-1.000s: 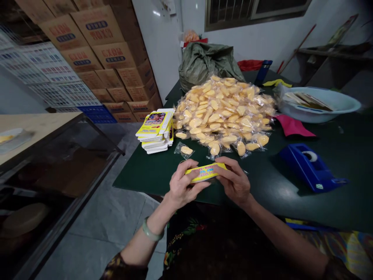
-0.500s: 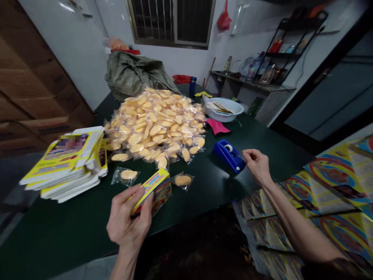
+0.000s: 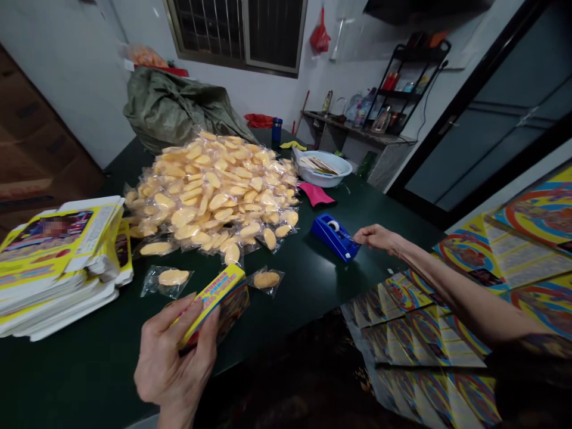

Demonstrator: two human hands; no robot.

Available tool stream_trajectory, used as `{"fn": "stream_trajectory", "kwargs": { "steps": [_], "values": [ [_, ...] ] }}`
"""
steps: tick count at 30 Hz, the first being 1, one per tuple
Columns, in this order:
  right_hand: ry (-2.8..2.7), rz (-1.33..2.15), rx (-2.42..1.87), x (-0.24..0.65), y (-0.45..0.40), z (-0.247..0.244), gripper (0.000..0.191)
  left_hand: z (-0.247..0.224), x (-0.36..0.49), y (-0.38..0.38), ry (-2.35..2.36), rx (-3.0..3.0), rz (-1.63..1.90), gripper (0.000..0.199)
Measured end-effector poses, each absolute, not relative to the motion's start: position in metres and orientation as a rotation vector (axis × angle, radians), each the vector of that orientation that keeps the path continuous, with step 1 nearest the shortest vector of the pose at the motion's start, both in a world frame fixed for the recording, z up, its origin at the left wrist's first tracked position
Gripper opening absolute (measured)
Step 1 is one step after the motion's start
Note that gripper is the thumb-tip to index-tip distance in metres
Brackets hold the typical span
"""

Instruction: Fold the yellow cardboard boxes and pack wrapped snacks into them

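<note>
My left hand (image 3: 172, 357) is shut on a yellow printed cardboard box (image 3: 210, 310), gripping it upright near the table's front edge. My right hand (image 3: 378, 237) is open, its fingers stretched out at or almost at the right end of a blue tape dispenser (image 3: 335, 237). Two loose clear sachets with yellow pieces inside (image 3: 172, 277) lie just beyond the box, below a big heap of such sachets (image 3: 205, 196). At the left stands a stack of flat yellow printed boxes (image 3: 58, 262).
All this sits on a dark green table (image 3: 80, 363). Printed card sheets (image 3: 415, 339) lie beyond its right edge. Further back are a pink cloth (image 3: 315, 193), a white basin (image 3: 324, 170), a green woven sack (image 3: 174, 110) and a blue bottle (image 3: 277, 128).
The view has swung right. My hands held the box together at first; my left hand now holds it alone, and my right hand has moved right to the tape dispenser.
</note>
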State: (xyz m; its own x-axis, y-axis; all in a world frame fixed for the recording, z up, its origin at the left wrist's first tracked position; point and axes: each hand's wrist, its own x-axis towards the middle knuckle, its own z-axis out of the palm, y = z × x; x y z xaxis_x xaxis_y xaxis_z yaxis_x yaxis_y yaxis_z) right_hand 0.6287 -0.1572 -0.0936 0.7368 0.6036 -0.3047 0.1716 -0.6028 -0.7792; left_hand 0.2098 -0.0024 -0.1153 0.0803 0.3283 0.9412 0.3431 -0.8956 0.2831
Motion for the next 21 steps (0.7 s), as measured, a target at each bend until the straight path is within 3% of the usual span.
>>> {"fn": "stream_trajectory", "kwargs": {
  "steps": [15,21],
  "values": [
    [-0.298,0.438,-1.675,0.589,-0.172,-0.126,0.022,-0.115,0.211,-0.001,-0.721,-2.280,-2.031,0.034],
    [-0.346,0.395,-1.685,0.577,-0.178,-0.154,0.027,-0.114,0.211,-0.003,-0.743,-2.314,-2.047,0.039]
  ]
}}
